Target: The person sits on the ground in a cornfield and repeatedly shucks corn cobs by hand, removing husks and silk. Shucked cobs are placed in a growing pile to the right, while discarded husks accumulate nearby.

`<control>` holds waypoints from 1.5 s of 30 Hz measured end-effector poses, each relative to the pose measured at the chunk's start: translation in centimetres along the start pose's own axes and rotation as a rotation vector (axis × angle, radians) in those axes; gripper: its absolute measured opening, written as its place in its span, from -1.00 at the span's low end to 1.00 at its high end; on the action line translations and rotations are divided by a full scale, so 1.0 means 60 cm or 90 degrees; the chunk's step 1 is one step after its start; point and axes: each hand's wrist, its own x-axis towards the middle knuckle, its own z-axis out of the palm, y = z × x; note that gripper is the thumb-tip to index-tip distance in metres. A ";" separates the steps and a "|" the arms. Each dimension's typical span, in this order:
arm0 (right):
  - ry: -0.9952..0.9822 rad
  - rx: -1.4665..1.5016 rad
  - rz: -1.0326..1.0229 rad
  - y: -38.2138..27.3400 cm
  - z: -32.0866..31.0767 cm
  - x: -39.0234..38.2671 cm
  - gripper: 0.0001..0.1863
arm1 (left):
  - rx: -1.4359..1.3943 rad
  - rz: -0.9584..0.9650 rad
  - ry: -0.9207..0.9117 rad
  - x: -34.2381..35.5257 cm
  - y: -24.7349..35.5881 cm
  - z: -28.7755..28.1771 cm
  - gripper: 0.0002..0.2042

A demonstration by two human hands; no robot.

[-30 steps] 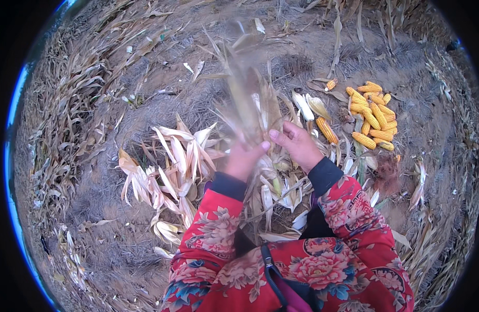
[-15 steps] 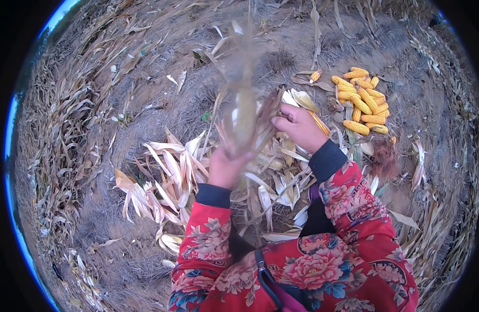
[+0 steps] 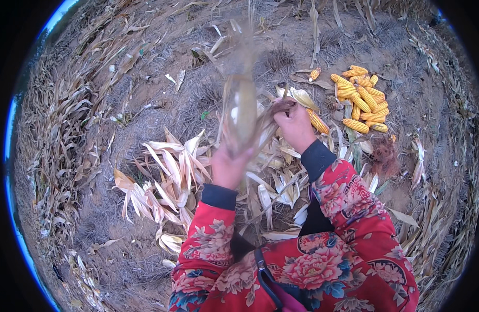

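My left hand (image 3: 230,165) is closed round the lower part of a corn ear in its dry husk (image 3: 243,112). That ear stands roughly upright in front of me, blurred, with a thin stalk-like streak above it. Between thumb and fingers, my right hand (image 3: 295,126) pinches a brownish husk leaf (image 3: 270,118) stretching from the ear's side. Just beyond the right hand lies a yellow corn cob (image 3: 317,121), partly covered by it, with pale husk (image 3: 304,99) around its upper end.
Bare yellow corn cobs (image 3: 367,99) lie piled at the right, with a single small cob (image 3: 315,74) left of them. Stripped pale husks (image 3: 172,174) heap at the left, more (image 3: 286,190) below my hands. Reddish corn silk (image 3: 383,156) lies right. Dry stalks (image 3: 57,156) border the soil.
My right hand has shifted slightly left, drawing the pinched leaf closer to the ear and exposing more of the cob behind. My left hand has moved slightly right, still holding the ear.
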 end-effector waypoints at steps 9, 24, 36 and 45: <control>-0.092 0.130 0.209 0.003 -0.001 0.004 -0.78 | 0.168 0.025 0.070 0.015 -0.011 -0.002 -0.55; -0.205 -0.366 -0.261 -0.061 0.039 -0.063 -0.79 | 0.353 0.104 0.026 0.013 0.023 -0.006 -0.80; -0.166 -0.376 -0.237 -0.030 0.051 -0.061 -0.71 | 0.406 0.201 0.058 0.014 0.018 0.009 -0.94; -0.143 -0.386 -0.136 -0.002 0.052 -0.049 -0.70 | 0.385 0.205 0.035 0.013 0.010 0.008 -0.94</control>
